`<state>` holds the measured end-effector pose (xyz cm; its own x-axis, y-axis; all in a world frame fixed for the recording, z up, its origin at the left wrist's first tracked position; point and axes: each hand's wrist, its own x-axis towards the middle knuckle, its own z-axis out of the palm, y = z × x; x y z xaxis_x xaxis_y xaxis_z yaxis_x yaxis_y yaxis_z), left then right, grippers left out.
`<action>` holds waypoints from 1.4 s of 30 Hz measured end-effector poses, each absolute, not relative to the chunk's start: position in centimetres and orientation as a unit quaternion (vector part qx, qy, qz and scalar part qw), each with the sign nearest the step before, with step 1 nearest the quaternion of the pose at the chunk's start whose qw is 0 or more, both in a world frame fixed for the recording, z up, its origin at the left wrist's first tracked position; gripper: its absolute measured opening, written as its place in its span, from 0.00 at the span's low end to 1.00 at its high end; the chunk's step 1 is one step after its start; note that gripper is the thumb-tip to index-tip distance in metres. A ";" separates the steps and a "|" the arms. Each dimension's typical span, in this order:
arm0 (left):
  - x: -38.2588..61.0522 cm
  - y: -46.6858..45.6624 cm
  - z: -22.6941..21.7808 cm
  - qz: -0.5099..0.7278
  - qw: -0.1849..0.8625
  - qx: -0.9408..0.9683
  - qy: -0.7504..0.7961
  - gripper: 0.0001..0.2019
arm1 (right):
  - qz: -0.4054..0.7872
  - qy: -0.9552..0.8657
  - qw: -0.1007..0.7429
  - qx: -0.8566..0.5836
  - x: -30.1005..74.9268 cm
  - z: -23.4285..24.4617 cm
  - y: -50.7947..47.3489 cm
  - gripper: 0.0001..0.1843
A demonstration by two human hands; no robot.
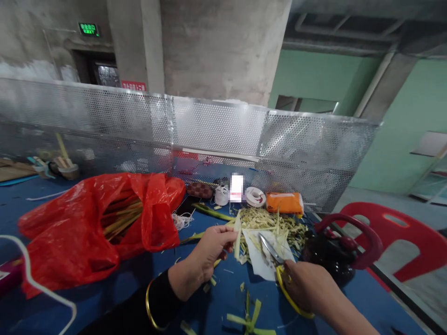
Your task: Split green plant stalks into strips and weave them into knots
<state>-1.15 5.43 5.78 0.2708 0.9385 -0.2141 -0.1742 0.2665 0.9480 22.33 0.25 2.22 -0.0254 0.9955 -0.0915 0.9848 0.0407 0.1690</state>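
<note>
Between the thumb and fingers of my left hand point(213, 246) is a pale green leaf strip point(238, 235), held upright. My right hand point(307, 284) grips scissors with yellow handles point(291, 298); their metal blades point(270, 249) point up and left, over a white sheet of paper point(260, 267). The blades are apart from the strip. Behind the paper lies a heap of shredded green-yellow plant scraps point(289, 225). Nearer to me on the blue table rests a small piece of crossed leaf strips point(249, 320).
A red plastic bag point(73, 223) with long stalks lies at left. Right of my hand stands a dark kettle point(328, 256), beside a red chair point(391, 237). An orange packet point(284, 203), a white spool point(255, 197) and a perforated metal screen point(216, 123) stand behind.
</note>
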 end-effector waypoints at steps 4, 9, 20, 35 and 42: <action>-0.7 5.3 5.7 0.418 0.648 0.466 0.435 0.04 | 0.062 0.845 -0.130 0.515 18.9 5.9 0.3 0.21; -0.6 5.4 5.1 0.410 0.652 0.456 0.446 0.04 | 0.181 0.905 -0.248 0.293 15.6 5.4 0.7 0.16; -0.4 5.5 3.8 0.368 0.717 0.402 0.435 0.08 | 0.175 0.894 -0.336 0.241 17.5 3.0 1.6 0.09; -0.1 3.9 4.3 0.331 0.743 0.426 0.396 0.14 | 0.296 0.887 -0.270 0.230 17.8 4.4 1.4 0.16; 0.0 4.4 4.3 0.376 0.715 0.442 0.390 0.18 | 0.264 0.869 -0.318 0.273 18.4 4.4 1.9 0.12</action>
<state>-0.03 4.43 4.33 0.4133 0.8822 -0.2255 -0.1931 0.3270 0.9251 18.38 1.86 4.43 -0.6486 0.3055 0.6971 0.6421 0.7114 0.2857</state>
